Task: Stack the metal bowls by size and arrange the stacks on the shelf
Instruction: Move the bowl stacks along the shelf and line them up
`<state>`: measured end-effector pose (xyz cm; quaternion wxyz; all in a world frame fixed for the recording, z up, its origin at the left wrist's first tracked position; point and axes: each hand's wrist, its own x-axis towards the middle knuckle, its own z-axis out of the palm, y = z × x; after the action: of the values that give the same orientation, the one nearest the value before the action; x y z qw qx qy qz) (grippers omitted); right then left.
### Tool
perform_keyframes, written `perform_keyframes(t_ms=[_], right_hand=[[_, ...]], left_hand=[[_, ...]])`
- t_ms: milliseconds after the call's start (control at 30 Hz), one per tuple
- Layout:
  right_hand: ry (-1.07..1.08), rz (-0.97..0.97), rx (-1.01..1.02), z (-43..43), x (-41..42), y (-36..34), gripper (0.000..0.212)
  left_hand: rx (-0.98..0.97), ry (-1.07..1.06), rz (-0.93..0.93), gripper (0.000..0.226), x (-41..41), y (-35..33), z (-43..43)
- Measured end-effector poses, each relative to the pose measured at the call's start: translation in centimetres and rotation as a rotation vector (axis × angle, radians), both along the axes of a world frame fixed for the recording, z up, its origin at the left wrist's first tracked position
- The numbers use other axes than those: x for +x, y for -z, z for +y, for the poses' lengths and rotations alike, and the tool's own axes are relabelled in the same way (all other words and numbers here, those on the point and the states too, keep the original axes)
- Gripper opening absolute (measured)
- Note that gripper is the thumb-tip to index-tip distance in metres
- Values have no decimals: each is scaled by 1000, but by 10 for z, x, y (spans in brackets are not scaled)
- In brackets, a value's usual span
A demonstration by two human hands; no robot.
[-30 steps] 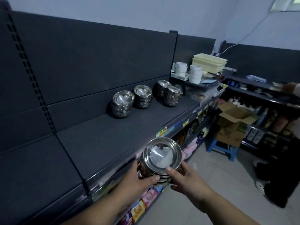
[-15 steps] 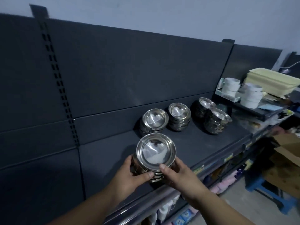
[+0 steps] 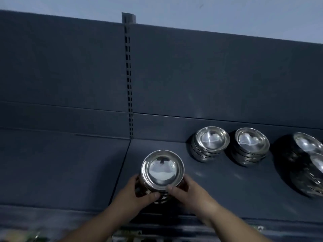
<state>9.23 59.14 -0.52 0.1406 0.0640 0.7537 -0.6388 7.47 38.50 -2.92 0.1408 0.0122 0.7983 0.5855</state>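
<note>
- Held stack (image 3: 162,170) of metal bowls: upright, over front-left part of shelf (image 3: 227,193), just right of seam btw shelf boards; can't tell if base touches shelf.
- L hand (image 3: 136,196): curled round stack's left side, thumb on front wall below rim.
- R hand (image 3: 190,194): curled round right side, thumb at front by rim; firm grip w/ both.
- Second stack (image 3: 209,145) & third stack (image 3: 250,147): side by side at back of shelf, against back panel (image 3: 209,75), right of held stack, apart from it.
- Bigger bowls (image 3: 307,165): far right, stacked, tilted, partly cut off by frame edge.
- Slotted post (image 3: 128,75): in back panel, up-left of held stack.
</note>
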Motion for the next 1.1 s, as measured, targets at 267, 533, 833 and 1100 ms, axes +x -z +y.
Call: perform_keyframes(t_ms=[267, 533, 833, 1100], right_hand=[[-161, 19, 48, 34, 2, -3, 69], [-141, 22, 188, 56, 18, 15, 60], [134, 235, 475, 42, 8, -25, 40], [171, 33, 324, 15, -15, -29, 26]], left_hand=[[-135, -201, 35, 55, 34, -18, 31], [-42, -266, 1, 46, 52, -27, 14], [-447, -227, 240, 47, 5, -64, 6], [-509, 9, 170, 41, -17, -58, 12]])
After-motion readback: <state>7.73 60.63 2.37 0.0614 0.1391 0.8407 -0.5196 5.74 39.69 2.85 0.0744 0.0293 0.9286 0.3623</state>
